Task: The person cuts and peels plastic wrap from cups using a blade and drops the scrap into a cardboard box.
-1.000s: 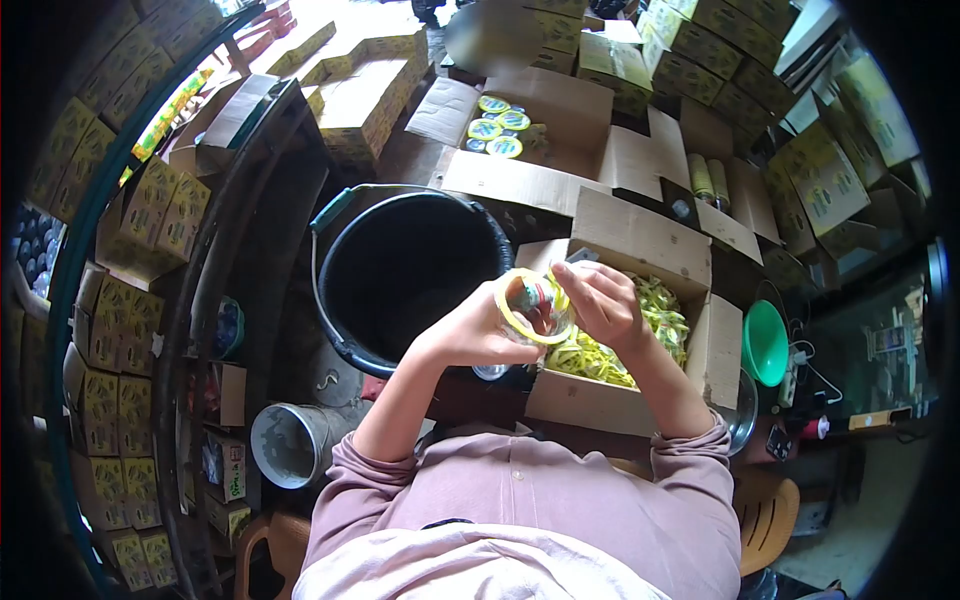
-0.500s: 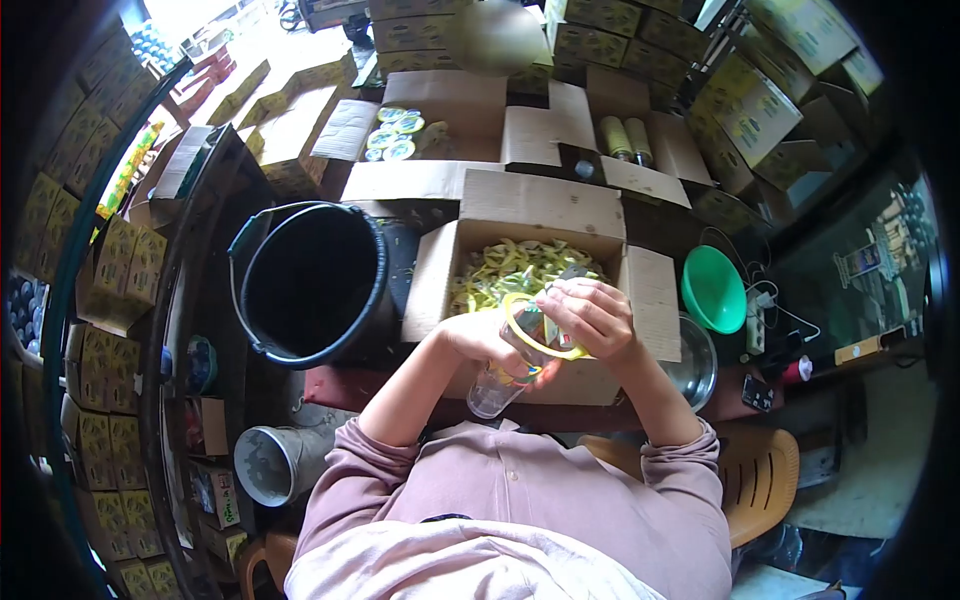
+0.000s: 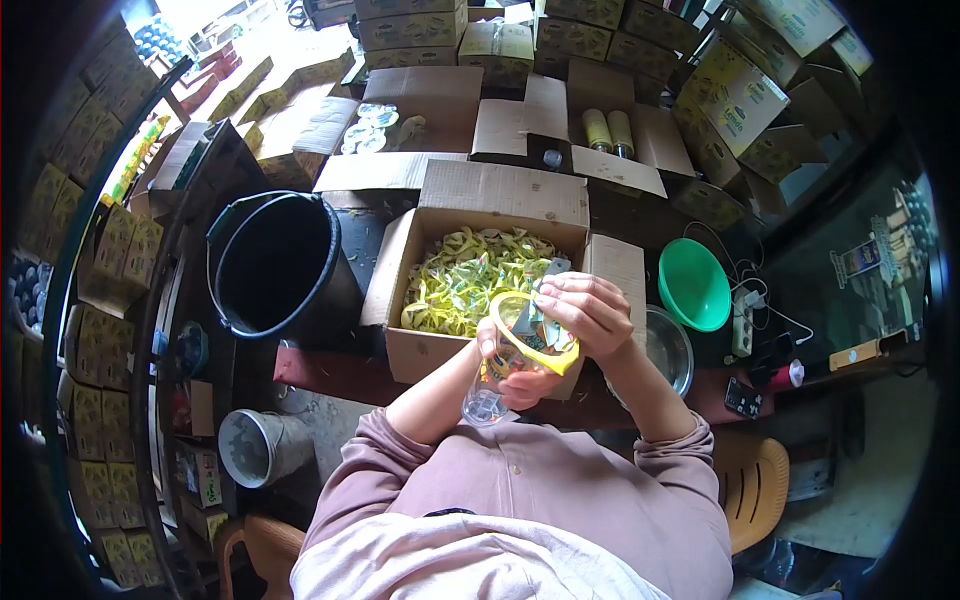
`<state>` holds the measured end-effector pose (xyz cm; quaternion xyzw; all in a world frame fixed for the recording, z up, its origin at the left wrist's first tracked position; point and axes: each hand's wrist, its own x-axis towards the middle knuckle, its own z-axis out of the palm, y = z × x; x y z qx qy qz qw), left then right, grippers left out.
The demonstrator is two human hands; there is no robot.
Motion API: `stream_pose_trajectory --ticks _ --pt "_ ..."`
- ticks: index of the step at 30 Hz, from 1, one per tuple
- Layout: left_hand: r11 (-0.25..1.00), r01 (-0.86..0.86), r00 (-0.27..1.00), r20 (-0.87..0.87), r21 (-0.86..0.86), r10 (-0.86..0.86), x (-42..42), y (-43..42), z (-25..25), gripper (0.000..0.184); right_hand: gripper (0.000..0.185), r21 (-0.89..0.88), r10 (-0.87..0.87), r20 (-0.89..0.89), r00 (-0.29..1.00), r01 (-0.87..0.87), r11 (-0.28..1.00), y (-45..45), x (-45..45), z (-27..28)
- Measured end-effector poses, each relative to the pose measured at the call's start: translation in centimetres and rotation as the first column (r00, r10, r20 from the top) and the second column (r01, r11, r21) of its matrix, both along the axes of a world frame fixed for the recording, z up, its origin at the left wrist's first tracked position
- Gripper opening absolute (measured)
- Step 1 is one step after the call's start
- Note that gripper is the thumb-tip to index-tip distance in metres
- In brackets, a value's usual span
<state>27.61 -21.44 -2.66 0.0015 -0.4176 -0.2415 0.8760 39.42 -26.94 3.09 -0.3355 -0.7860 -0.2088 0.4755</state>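
Observation:
My left hand (image 3: 526, 385) is closed around a clear plastic cup (image 3: 485, 408) with colourful print, held tilted in front of my chest. A yellow band (image 3: 550, 358) loops around the cup's upper end, which faces away from me. At that end, my right hand (image 3: 588, 308) has its fingers pinched together on a flat grey piece (image 3: 553, 268), whose kind I cannot make out. Just beyond both hands stands an open cardboard box (image 3: 412, 352) full of curled yellow-green strips (image 3: 470, 265).
A black bucket (image 3: 330, 265) stands left of the box, with a grey pail (image 3: 290, 445) lower down. To the right are a green bowl (image 3: 695, 285), a metal bowl (image 3: 672, 350) and a power strip (image 3: 742, 325). Behind, an open carton (image 3: 440, 100) holds round-topped cups (image 3: 370, 130).
The view has shifted, so the box and bucket appear farther left. My left hand has turned on the cup, with its fingers now showing underneath. The blurred shape at the top is gone.

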Motion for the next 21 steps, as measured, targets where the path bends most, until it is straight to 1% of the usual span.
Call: stream_pose_trajectory --ticks 2,5,7,8,9,10,11,12,13,14,15,16,17,18,19,20,21 --pt "0.991 0.093 0.987 0.139 -0.093 -0.08 1.8 -1.6 -0.9 0.048 0.02 -0.008 0.031 -0.033 0.999 -0.032 0.999 -0.3 0.3 -0.2" --pt "0.992 0.049 0.996 0.074 -0.118 -0.04 1.8 -2.0 -2.4 0.045 0.022 -0.042 0.077 -0.066 0.995 -0.079 0.996 -0.5 0.3 -0.3" --pt "0.995 -0.009 0.999 0.034 -0.103 0.013 1.3 -2.4 -0.2 0.048 0.019 -0.007 0.026 -0.142 0.99 -0.027 1.0 -0.3 0.5 -0.5" --pt "0.986 -0.019 0.993 0.115 -0.164 0.038 1.5 -2.8 0.5 0.056 0.018 0.008 0.001 -0.181 0.983 0.001 1.0 -0.3 0.9 -0.7" --pt "0.994 -0.049 0.995 0.079 -0.093 0.057 1.1 -2.2 0.8 0.063 0.016 0.02 -0.024 -0.22 0.975 0.029 0.999 -0.1 1.0 -0.8" --pt "0.996 -0.089 0.996 0.017 -0.019 0.089 0.6 -1.8 1.4 0.061 0.017 0.068 -0.062 -0.252 0.966 0.082 0.994 0.3 1.3 -0.5" --pt "0.991 -0.124 0.991 -0.04 0.058 0.127 0.2 -1.4 1.8 0.058 0.021 0.065 -0.128 -0.272 0.954 0.151 0.986 0.5 1.8 -0.5" --pt "0.987 -0.141 0.99 -0.002 0.073 0.141 0.1 -1.0 1.2 0.062 0.022 0.005 -0.188 -0.314 0.931 0.2 0.98 0.8 2.3 -0.8" --pt "0.955 -0.241 0.97 0.0 0.172 0.244 0.0 -0.6 1.2 0.064 0.024 -0.058 -0.249 -0.351 0.903 0.245 0.968 1.2 2.8 -1.3" --pt "0.905 -0.333 0.939 0.009 0.266 0.343 -0.2 0.0 1.4 0.065 0.019 -0.162 -0.311 -0.402 0.861 0.267 0.95 1.8 3.0 -2.9" --pt "0.836 -0.417 0.899 0.025 0.355 0.438 -0.5 0.7 1.6 0.066 0.027 -0.39 -0.373 -0.291 0.881 0.247 0.887 2.0 3.8 -4.5" --pt "0.751 -0.494 0.848 0.054 0.439 0.527 -0.7 1.5 2.0 0.068 0.041 -0.57 -0.391 0.005 0.921 0.323 0.755 2.4 3.8 -6.6" --pt "0.648 -0.561 0.789 0.095 0.515 0.607 -0.9 2.4 2.4 0.069 0.056 -0.684 -0.322 0.297 0.899 0.436 0.585 2.6 3.8 -8.4" --pt "0.538 -0.608 0.727 0.135 0.584 0.674 -1.4 3.0 2.7 0.071 0.082 -0.743 -0.281 0.546 0.79 0.611 0.273 2.1 3.3 -9.2" --pt "0.416 -0.64 0.661 0.187 0.647 0.726 -2.0 3.6 3.1 0.072 0.093 -0.808 -0.319 0.505 0.802 0.569 0.153 2.0 3.2 -9.5" --pt "0.171 -0.626 0.563 0.288 0.761 0.775 -2.8 4.2 3.5 0.07 0.092 -0.82 -0.355 0.494 0.794 0.562 0.114 2.1 3.5 -9.5" --pt "0.072 -0.632 0.451 0.291 0.771 0.844 -3.2 4.2 3.5 0.068 0.091 -0.833 -0.385 0.485 0.785 0.548 0.068 1.9 3.3 -8.5"
